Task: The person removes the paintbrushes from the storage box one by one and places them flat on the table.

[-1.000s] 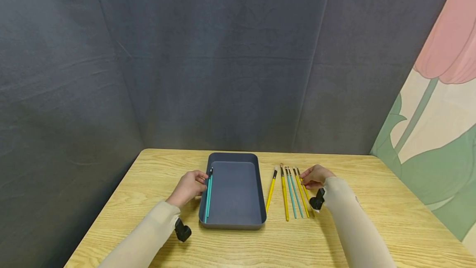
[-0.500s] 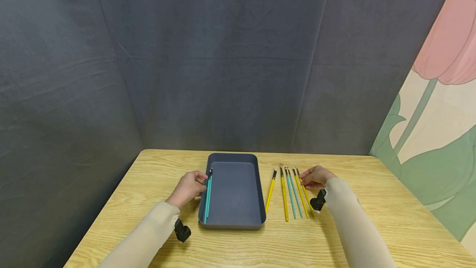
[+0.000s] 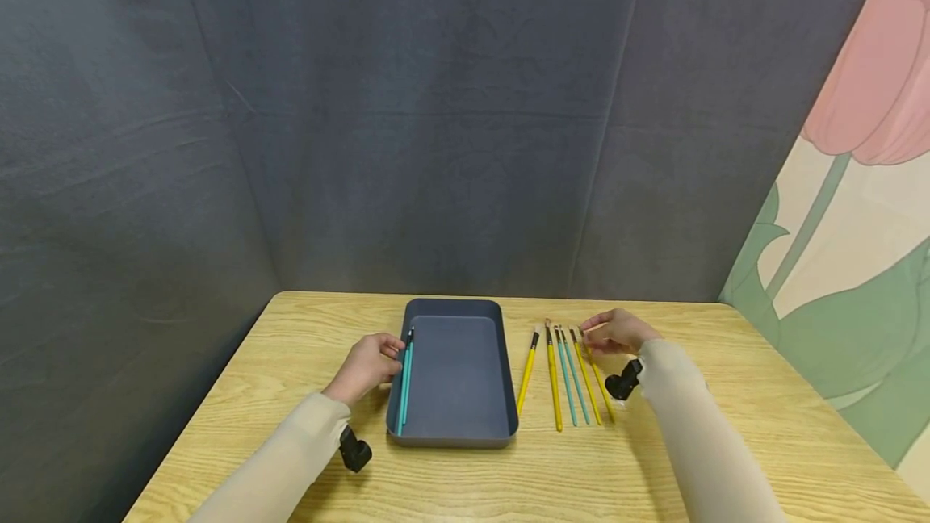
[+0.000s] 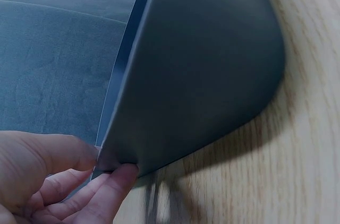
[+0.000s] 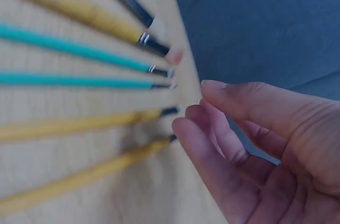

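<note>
My left hand holds the left rim of a dark grey tray. In the left wrist view, its thumb and fingers pinch the tray's wall. Two teal paintbrushes lie lengthwise along the tray's left inner side. To the tray's right, several yellow and teal paintbrushes lie in a row on the table, bristles pointing away. My right hand hovers by the bristle end of the rightmost yellow paintbrush. In the right wrist view, the right hand's thumb and fingers are parted, with nothing between them.
A wooden table carries everything. Dark grey cloth hangs behind it and on the left. At the right stands a panel with a painted pink tulip. Each wrist wears a small black camera.
My right hand has lifted slightly and shifted away from the rightmost yellow brush, its fingers now parted; more of that brush shows. The left hand stays at the tray's rim.
</note>
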